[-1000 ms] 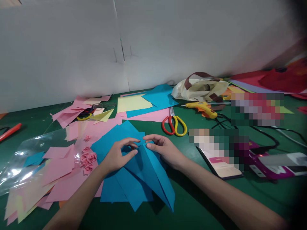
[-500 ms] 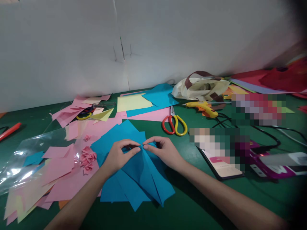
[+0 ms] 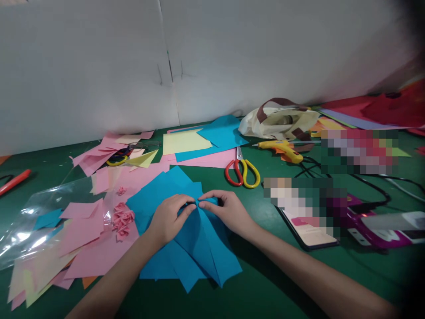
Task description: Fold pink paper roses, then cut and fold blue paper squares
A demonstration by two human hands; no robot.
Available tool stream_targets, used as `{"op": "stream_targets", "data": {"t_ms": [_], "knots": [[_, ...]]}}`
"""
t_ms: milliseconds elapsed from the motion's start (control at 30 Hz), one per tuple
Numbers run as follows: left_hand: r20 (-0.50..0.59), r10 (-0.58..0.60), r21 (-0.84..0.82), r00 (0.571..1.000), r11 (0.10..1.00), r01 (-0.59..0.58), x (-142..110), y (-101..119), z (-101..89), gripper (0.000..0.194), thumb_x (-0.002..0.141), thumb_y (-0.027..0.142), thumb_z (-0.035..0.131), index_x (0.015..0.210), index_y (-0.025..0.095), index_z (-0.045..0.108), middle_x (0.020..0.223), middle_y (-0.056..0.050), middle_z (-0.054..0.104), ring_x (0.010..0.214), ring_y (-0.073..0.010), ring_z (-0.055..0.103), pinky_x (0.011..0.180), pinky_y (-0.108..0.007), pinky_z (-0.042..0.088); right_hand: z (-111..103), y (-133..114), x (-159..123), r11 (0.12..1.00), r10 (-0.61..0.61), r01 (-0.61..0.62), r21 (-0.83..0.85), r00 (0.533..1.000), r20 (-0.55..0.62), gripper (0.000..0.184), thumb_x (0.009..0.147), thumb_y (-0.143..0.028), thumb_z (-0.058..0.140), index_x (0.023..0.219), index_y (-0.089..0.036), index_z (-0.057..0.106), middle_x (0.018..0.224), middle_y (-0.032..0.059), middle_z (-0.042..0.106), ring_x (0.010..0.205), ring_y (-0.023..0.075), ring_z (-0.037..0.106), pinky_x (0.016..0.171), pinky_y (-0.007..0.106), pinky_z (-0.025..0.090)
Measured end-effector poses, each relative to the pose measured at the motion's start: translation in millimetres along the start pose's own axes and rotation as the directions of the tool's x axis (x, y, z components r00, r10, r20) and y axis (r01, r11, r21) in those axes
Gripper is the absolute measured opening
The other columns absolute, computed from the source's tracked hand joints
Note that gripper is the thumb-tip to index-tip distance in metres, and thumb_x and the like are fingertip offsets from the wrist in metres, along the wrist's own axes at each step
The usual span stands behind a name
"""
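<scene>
Several blue sheets point(image 3: 168, 186) in the middle, under one folded blue paper point(image 3: 206, 241). Held at its tip in tight pinches: by left hand point(image 3: 171, 218) from eight o'clock, by right hand point(image 3: 230, 209) from three. Could bend crooked if tugged unevenly. Could squash pink paper roses point(image 3: 123, 217), at nine o'clock, by leaning left.

Setting: craft workspace, building type unclear. Evidence: blue paper sheets point(image 3: 189, 250), scissors point(image 3: 237, 167), yellow glue gun point(image 3: 282, 148), pink rosettes point(image 3: 122, 217), green worktable point(image 3: 252, 294)

Blue paper point(image 3: 208, 241), pink paper roses point(image 3: 123, 217), red and yellow scissor handles point(image 3: 245, 170), dark green tabletop point(image 3: 245, 299)
</scene>
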State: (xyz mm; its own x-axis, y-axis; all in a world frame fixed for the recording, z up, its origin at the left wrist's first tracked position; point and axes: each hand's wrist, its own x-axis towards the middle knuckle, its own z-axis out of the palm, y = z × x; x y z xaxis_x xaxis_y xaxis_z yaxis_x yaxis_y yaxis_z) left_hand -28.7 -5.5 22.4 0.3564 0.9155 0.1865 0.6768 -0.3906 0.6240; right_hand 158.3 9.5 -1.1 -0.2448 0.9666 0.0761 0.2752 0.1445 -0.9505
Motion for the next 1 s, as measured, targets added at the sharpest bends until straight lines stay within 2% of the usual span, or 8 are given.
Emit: {"op": "stream_targets", "data": {"t_ms": [133,367,500,667,1000], "knots": [[-0.024,-0.086,-0.203,0.996,0.976,0.08,2.2,6.3,-1.8,0.015,0.083,0.035,0.056,0.082,0.023,0.065,0.083,-0.003,0.069,0.075,-0.019,0.062,0.068,-0.03,0.049,-0.1,-2.9,-1.6,1.0,-0.017,0.017,0.011,1.0,0.002,0.024,0.074,-0.042,0.066,0.082,-0.019,0.073,0.075,0.0025,0.069,0.062,0.0143,0.054,0.054,0.026,0.038],[-0.012,-0.198,-0.354,0.98,0.918,0.181,3.9,2.3,-2.4,0.013,0.076,0.034,0.063,0.073,0.023,0.07,0.071,-0.002,0.07,0.065,-0.0182,0.062,0.058,-0.028,0.049,-0.6,-9.5,-3.6,0.999,-0.033,0.033,0.016,0.999,-0.001,0.018,0.075,-0.037,0.066,0.078,-0.02,0.072,0.075,0.002,0.071,0.064,0.0148,0.057,0.055,0.026,0.039],[-0.029,-0.228,-0.349,0.973,0.915,0.204,4.2,2.5,-2.8,0.013,0.074,0.035,0.065,0.071,0.024,0.072,0.068,-0.002,0.071,0.061,-0.0178,0.062,0.052,-0.027,0.047,-0.8,-10.9,-3.8,0.999,-0.033,0.033,0.013,0.999,-0.009,0.017,0.075,-0.037,0.066,0.077,-0.021,0.072,0.075,0.0015,0.071,0.062,0.0142,0.056,0.055,0.026,0.039],[-0.031,-0.258,-0.337,0.966,0.912,0.233,4.1,4.4,-2.1,0.012,0.074,0.032,0.065,0.071,0.023,0.073,0.07,-0.001,0.072,0.062,-0.0159,0.061,0.055,-0.025,0.046,-0.4,-10.7,-3.8,0.999,-0.008,0.008,0.04,1.0,0.0,0.018,0.075,-0.037,0.066,0.077,-0.02,0.072,0.078,0.0026,0.072,0.068,0.016,0.059,0.061,0.027,0.041],[-0.079,-0.219,-0.319,0.972,0.93,0.183,3.0,4.1,-2.4,0.013,0.076,0.031,0.064,0.07,0.022,0.071,0.07,-0.001,0.072,0.063,-0.0165,0.062,0.056,-0.026,0.047,1.1,-6.2,-3.4,0.996,0.016,-0.014,0.093,0.999,-0.027,0.022,0.073,-0.04,0.066,0.078,-0.02,0.071,0.078,0.0033,0.069,0.067,0.0158,0.056,0.06,0.028,0.041]]}}
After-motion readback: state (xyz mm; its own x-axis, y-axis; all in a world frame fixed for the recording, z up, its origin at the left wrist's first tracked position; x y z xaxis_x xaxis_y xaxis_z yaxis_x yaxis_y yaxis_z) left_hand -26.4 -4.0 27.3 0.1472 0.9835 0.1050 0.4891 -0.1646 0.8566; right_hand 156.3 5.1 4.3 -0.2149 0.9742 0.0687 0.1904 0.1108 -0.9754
